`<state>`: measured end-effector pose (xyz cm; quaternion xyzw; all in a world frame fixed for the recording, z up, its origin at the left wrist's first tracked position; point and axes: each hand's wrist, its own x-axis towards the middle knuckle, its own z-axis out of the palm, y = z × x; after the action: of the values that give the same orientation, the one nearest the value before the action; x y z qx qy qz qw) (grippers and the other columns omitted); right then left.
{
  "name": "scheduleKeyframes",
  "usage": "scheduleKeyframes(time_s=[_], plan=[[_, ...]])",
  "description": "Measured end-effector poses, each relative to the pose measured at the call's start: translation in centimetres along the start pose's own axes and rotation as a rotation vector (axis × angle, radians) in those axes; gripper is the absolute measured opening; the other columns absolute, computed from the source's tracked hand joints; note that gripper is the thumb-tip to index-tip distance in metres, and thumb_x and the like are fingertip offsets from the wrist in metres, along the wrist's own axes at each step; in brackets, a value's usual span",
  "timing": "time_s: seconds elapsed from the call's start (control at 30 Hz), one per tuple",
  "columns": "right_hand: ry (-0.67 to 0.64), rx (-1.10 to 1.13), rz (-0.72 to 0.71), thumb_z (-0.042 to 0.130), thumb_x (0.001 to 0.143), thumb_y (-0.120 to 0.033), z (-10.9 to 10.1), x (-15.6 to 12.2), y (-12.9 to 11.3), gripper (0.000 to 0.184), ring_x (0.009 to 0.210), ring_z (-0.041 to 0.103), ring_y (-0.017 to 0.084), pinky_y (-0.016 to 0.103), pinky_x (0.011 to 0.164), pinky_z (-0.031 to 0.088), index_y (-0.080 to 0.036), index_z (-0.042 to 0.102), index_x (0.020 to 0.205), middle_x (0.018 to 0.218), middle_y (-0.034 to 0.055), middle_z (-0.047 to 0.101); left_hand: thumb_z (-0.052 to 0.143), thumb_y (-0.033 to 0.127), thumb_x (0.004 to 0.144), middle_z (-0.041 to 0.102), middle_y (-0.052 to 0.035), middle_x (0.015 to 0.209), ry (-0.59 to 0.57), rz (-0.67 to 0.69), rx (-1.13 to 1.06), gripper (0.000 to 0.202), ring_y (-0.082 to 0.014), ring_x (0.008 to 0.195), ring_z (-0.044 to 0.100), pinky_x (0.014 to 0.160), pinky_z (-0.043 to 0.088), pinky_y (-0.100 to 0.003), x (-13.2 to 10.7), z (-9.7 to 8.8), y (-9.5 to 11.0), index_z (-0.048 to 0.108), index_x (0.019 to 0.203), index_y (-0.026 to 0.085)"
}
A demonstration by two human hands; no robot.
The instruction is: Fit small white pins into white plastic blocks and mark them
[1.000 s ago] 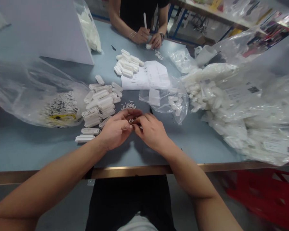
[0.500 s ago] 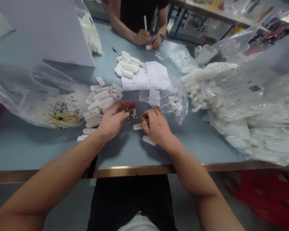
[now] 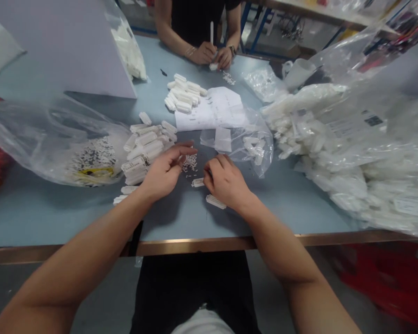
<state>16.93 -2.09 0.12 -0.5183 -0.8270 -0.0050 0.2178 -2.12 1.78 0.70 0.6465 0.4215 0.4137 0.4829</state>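
L hand (image 3: 165,170) half open, fingers spread, nothing visibly held, just beside white pin pile (image 3: 190,163); R hand (image 3: 225,181) curled, hold unclear, just beside white connector (image 3: 197,183); bag label (image 3: 355,123) shows barcode, text illegible.

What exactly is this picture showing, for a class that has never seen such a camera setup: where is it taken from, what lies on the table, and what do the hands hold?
This picture comes from a camera worn on a person's head, looking down at their own arms; no machine is involved. The pale blue table holds everything. The left hand is open, beside a small heap of tiny white pieces. The right hand is curled, next to a white plastic block; whether it holds anything is hidden. More such blocks lie at left, beside a clear plastic bag. A co-worker across the table holds a white stick.
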Motion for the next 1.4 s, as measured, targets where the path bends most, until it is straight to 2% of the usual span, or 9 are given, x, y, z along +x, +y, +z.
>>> scheduleKeyframes(time_s=[0.27, 0.4, 0.53, 0.7, 0.83, 0.97, 1.07, 1.23, 1.4], plan=[[0.001, -0.034, -0.023, 0.045, 0.091, -0.016, -0.6, 0.0, 0.8, 0.014, 0.091, 0.053, 0.025, 0.037, 0.078, 0.047, -0.018, 0.058, 0.089, 0.091, 0.0117, 0.06, 0.052, 0.015, 0.082, 0.068, -0.0076, 0.12, 0.06, 0.086, 0.53, 0.033, -0.0286, 0.119, 0.054, 0.11, 0.032, -0.044, 0.2, -1.0, 0.3, 0.071, 0.106, 0.024], [0.021, -0.038, -0.038, 0.044, 0.092, -0.016, -0.6, -0.1, 1.0, 0.016, 0.09, 0.053, 0.024, 0.036, 0.077, 0.046, -0.017, 0.059, 0.09, 0.091, 0.0109, 0.06, 0.05, 0.011, 0.083, 0.062, -0.0119, 0.133, -0.059, 0.163, 0.748, 0.041, -0.0336, 0.13, 0.046, 0.115, 0.018, -0.054, 0.4, -0.7, -0.9, 0.069, 0.117, 0.026], [-0.002, -0.029, -0.048, 0.042, 0.094, -0.017, -0.5, 0.0, 0.8, 0.018, 0.089, 0.052, 0.024, 0.036, 0.077, 0.045, -0.017, 0.06, 0.089, 0.09, 0.0108, 0.06, 0.049, 0.01, 0.084, 0.061, -0.0098, 0.135, -0.188, 0.186, 0.717, 0.041, -0.032, 0.131, 0.046, 0.115, 0.014, -0.054, 0.4, 0.3, -1.2, 0.07, 0.114, 0.029], [-0.012, -0.037, -0.056, 0.042, 0.093, -0.016, -0.4, 0.0, 0.6, 0.019, 0.089, 0.052, 0.023, 0.035, 0.077, 0.045, -0.017, 0.061, 0.09, 0.09, 0.0108, 0.06, 0.05, 0.013, 0.084, 0.068, -0.0146, 0.108, -0.229, 0.138, 0.799, 0.029, -0.0329, 0.115, 0.053, 0.104, 0.035, -0.049, 0.7, 0.9, -0.4, 0.073, 0.1, 0.022], [-0.019, -0.047, -0.053, 0.043, 0.092, -0.016, -0.4, -0.1, 0.7, 0.017, 0.09, 0.053, 0.024, 0.035, 0.076, 0.045, -0.016, 0.061, 0.091, 0.091, 0.0109, 0.06, 0.049, 0.013, 0.083, 0.065, -0.0156, 0.09, -0.27, 0.165, 0.93, 0.025, -0.0336, 0.107, 0.054, 0.096, 0.041, -0.047, 1.1, 0.7, -0.1, 0.072, 0.089, 0.018], [-0.049, -0.033, -0.037, 0.045, 0.092, -0.016, -0.3, -0.1, 1.0, 0.016, 0.091, 0.053, 0.024, 0.035, 0.075, 0.045, -0.017, 0.061, 0.091, 0.092, 0.0113, 0.061, 0.047, 0.009, 0.081, 0.063, -0.0128, 0.082, -0.219, 0.174, 0.888, 0.026, -0.0312, 0.102, 0.055, 0.096, 0.041, -0.044, 1.4, 0.2, -0.6, 0.07, 0.085, 0.02], [-0.048, -0.028, -0.036, 0.044, 0.092, -0.017, -0.2, -0.1, 1.2, 0.017, 0.091, 0.053, 0.024, 0.035, 0.075, 0.045, -0.017, 0.061, 0.092, 0.093, 0.0116, 0.061, 0.046, 0.011, 0.085, 0.064, -0.0138, 0.088, -0.158, 0.176, 0.925, 0.026, -0.0321, 0.103, 0.056, 0.096, 0.04, -0.045, 1.3, 0.0, -1.0, 0.069, 0.092, 0.019], [-0.043, -0.051, -0.053, 0.045, 0.092, -0.016, -0.2, -0.1, 1.1, 0.016, 0.089, 0.053, 0.023, 0.034, 0.074, 0.045, -0.016, 0.061, 0.09, 0.092, 0.0108, 0.061, 0.042, 0.025, 0.094, 0.062, -0.0175, 0.1, -0.1, 0.096, 0.98, 0.027, -0.0344, 0.101, 0.058, 0.089, 0.042, -0.046, 0.9, 0.2, -0.7, 0.065, 0.104, 0.015], [-0.051, -0.064, -0.07, 0.044, 0.093, -0.017, -0.1, 0.0, 1.1, 0.017, 0.09, 0.053, 0.023, 0.035, 0.075, 0.045, -0.016, 0.061, 0.09, 0.091, 0.0107, 0.061, 0.043, 0.037, 0.096, 0.063, -0.0158, 0.096, -0.078, 0.051, 1.0, 0.03, -0.0325, 0.093, 0.061, 0.084, 0.043, -0.041, 0.9, 0.1, -0.5, 0.063, 0.1, 0.015]])
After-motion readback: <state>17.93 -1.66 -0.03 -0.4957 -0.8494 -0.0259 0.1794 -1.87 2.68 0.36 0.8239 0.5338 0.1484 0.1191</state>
